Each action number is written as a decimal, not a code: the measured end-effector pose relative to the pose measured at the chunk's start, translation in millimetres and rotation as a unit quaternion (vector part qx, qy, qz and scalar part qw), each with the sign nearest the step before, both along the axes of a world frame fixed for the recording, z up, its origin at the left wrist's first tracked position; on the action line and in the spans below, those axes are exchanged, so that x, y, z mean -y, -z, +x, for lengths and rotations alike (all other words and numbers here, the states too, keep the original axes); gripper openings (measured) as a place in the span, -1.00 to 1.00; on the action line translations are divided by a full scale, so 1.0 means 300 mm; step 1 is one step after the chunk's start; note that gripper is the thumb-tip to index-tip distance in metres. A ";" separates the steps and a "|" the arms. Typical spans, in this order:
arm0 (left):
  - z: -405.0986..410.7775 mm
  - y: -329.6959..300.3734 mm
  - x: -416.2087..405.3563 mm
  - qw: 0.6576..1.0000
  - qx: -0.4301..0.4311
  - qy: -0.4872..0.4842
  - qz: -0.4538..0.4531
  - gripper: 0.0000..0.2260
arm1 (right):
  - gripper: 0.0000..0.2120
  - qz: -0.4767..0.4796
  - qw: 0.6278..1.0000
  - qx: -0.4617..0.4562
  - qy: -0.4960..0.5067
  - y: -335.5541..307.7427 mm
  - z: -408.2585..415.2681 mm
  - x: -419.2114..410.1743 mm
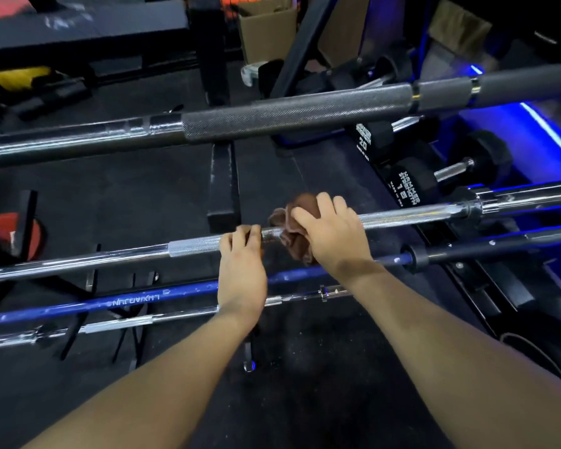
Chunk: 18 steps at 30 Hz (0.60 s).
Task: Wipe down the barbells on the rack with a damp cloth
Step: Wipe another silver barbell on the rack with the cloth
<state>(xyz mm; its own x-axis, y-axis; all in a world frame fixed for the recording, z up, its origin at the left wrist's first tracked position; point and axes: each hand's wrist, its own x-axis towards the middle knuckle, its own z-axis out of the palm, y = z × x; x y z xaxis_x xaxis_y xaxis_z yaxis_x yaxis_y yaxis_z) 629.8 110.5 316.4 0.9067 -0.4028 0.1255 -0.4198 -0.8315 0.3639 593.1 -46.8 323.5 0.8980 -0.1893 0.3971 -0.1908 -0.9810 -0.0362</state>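
The right hand (332, 234) curls its fingers (324, 202) over a crumpled brown cloth (293, 218) and presses it around the chrome barbell with knurled grip sections (191, 248), so the cloth bunches above and below the bar under the palm. Just to the left of it, the left hand (242, 264) closes its fingers (237, 238) over the top of the same bar, with a small fold of the brown cloth showing at the fingertips; the two hands sit close together without touching. The bar's long axis runs crosswise under both hands, rising slightly from the left towards the right, where its collar and thicker sleeve (515, 202) lie well beyond the right hand. Nearer the person than the fingers, below the wrists, lie a blue barbell with white lettering (110, 303) and a thinner chrome bar (162, 319), both on roughly the same line. Beyond the fingers, a thick dark grey knurled barbell (289, 115) crosses in the same direction, higher up. Beyond and to the right of the right hand sit black hex dumbbells marked 15 and 20 (408, 189), with blue strip lighting (548, 134) behind them. Under everything is the dark rubber floor (321, 367).
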 end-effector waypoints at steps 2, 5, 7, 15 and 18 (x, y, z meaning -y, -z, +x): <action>0.005 -0.002 0.008 1.000 0.022 0.005 0.009 -0.60 | -0.75 0.013 1.000 0.004 -0.013 -0.024 -0.041 0.028; 0.000 -0.020 0.040 0.997 0.065 0.031 0.008 -0.65 | -0.79 0.028 0.999 -0.036 -0.008 -0.033 -0.067 0.048; 0.003 -0.038 0.051 0.999 0.031 0.029 0.008 -0.70 | -0.65 0.053 0.996 -0.070 -0.014 -0.047 -0.075 0.040; 0.077 -0.032 0.016 0.998 0.000 0.033 0.046 -0.74 | -0.37 0.099 0.989 -0.040 -0.103 -0.035 -0.064 0.112; 0.072 -0.036 0.008 0.997 0.037 0.048 0.055 -0.73 | -0.35 0.066 0.987 -0.067 -0.130 0.011 0.007 0.068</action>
